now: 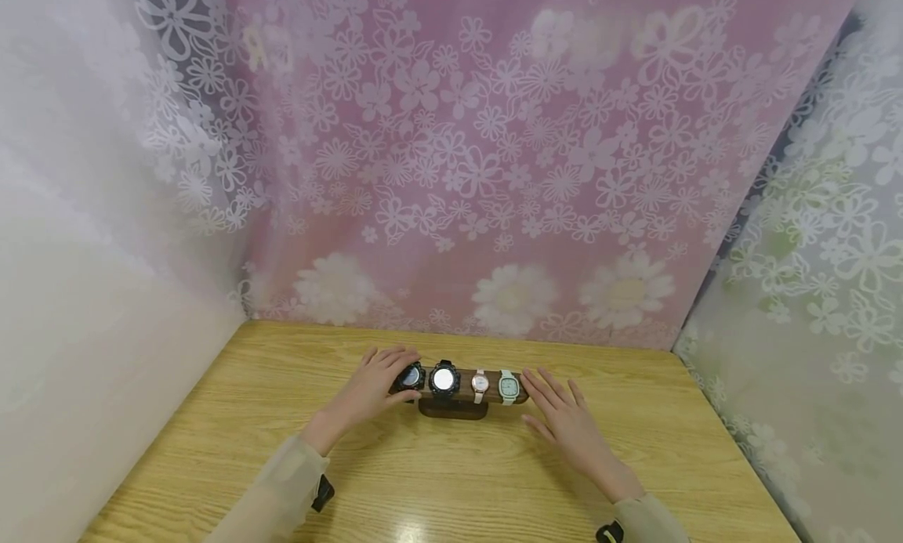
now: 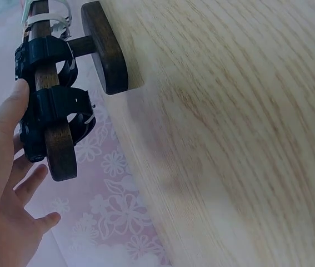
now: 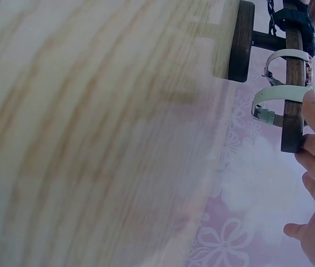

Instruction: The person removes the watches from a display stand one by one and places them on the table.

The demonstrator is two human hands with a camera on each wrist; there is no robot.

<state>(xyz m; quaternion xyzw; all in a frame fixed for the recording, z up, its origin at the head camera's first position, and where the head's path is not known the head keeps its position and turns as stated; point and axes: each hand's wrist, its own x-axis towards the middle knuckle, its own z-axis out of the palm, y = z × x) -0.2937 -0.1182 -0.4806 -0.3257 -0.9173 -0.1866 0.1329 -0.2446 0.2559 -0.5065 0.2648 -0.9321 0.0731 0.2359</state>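
Observation:
A dark wooden watch stand (image 1: 453,410) stands on the table with a bar raised over its base. On the bar, from left to right, sit a black watch (image 1: 411,376), a larger black watch (image 1: 444,379) with a bright face, a small white-strapped watch (image 1: 480,383) and a pale green square watch (image 1: 509,387). My left hand (image 1: 372,388) is at the bar's left end, fingers spread, thumb close along the leftmost watch in the left wrist view. Beside the right end, my right hand (image 1: 570,427) has its fingers extended, fingertips right by the green watch.
The wooden table (image 1: 423,480) reaches back to a pink floral curtain (image 1: 451,214). A pale wall (image 1: 127,308) borders it on the left, a floral cloth (image 1: 811,355) on the right. Each wrist bears a black strap.

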